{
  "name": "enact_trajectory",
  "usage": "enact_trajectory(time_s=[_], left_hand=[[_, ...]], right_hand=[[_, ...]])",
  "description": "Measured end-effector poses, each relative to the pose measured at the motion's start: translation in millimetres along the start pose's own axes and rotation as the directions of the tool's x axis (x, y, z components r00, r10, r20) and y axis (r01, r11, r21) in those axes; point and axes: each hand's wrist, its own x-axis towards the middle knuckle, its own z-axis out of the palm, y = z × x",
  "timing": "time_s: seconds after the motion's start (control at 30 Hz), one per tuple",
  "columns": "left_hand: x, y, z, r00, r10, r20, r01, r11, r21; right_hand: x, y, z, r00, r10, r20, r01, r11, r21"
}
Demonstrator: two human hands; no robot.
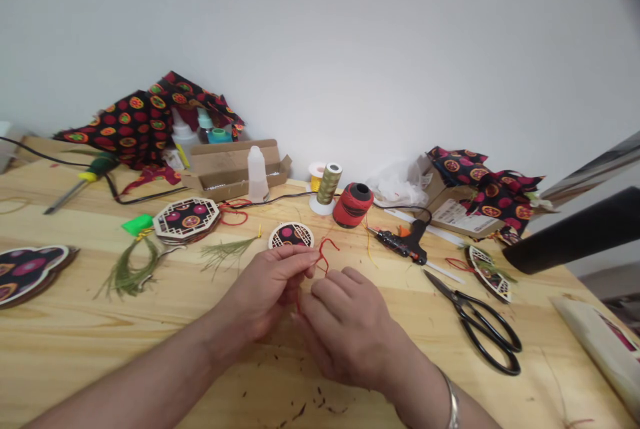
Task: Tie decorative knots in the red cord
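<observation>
Over the middle of the table, my left hand (277, 279) pinches a thin red cord (323, 256) between thumb and forefinger, and its loose end sticks up past the fingertips. Close beside it, my right hand (345, 322) is curled with the fingers folded in, and the cord runs down into its grip. Just behind my hands lies a round fabric-covered pendant (290, 234) with a pale lattice frame, its near edge hidden by my left hand. A spool of red cord (353, 204) lies tilted further back, next to an olive thread cone (330, 184).
Black-handled scissors (487, 322) and a glue gun (407, 240) lie at right. At left are an octagonal pendant (187, 219), green tassels (133, 269) and a screwdriver (83, 179). A cardboard box (235, 166), a bottle (257, 176) and patterned fabric (135, 116) stand along the wall.
</observation>
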Motion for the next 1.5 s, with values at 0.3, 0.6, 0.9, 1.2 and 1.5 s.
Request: enact_trajectory(time_s=[0.3,0.6,0.9,1.2,1.5], left_hand=[[-2,1,2.8,0.998,0.062,-0.030,-0.058,0.991,0.122],[-6,-2,4.3,0.991,0.124,0.046,-0.132,0.941,0.311],[-6,-3,3.5,0.993,0.110,0.045,-0.119,0.937,0.329],[-4,0,3.9,0.996,0.077,0.052,-0.088,0.960,0.267],[-6,-1,4.5,0.998,0.053,0.046,-0.064,0.962,0.265]], right_hand=[[8,17,9,0.594,0.779,0.201,-0.589,0.251,0.769],[13,13,14,0.486,0.743,0.461,-0.427,-0.259,0.867],[12,18,11,0.459,0.716,0.526,-0.370,-0.384,0.846],[11,21,12,0.535,0.639,0.552,-0.329,-0.445,0.833],[10,21,14,0.488,0.708,0.511,-0.439,-0.307,0.844]])
